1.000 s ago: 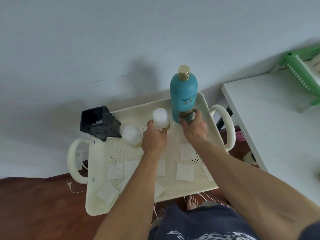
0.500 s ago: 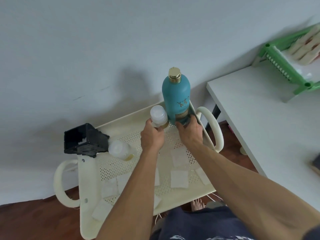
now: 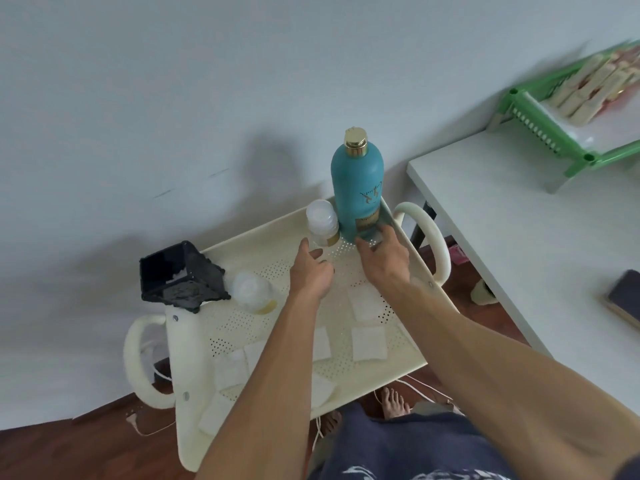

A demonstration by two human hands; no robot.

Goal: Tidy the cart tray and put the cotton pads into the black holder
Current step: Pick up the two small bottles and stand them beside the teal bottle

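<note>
The cream perforated cart tray (image 3: 194,348) holds several white square cotton pads (image 3: 368,343) scattered over its near half. The black holder (image 3: 180,271) stands at the tray's far-left corner. A tall teal bottle (image 3: 357,188) with a gold cap is upright in the far-right corner. A small white-capped bottle (image 3: 322,224) stands just to its left. A second small bottle (image 3: 252,293) leans beside the holder. My left hand (image 3: 311,273) is open just short of the small bottle. My right hand (image 3: 381,263) is open, its fingertips at the teal bottle's base.
A white table (image 3: 519,237) stands close to the tray's right handle (image 3: 429,237), with a green rack (image 3: 561,133) and a dark flat object (image 3: 623,296) on it. The wall is right behind the tray. White cables and my bare feet are on the wooden floor below.
Both bottles moved into the tray's far-right corner. My left hand let go of the small bottle and pulled back. My right hand loosened its hold on the teal bottle.
</note>
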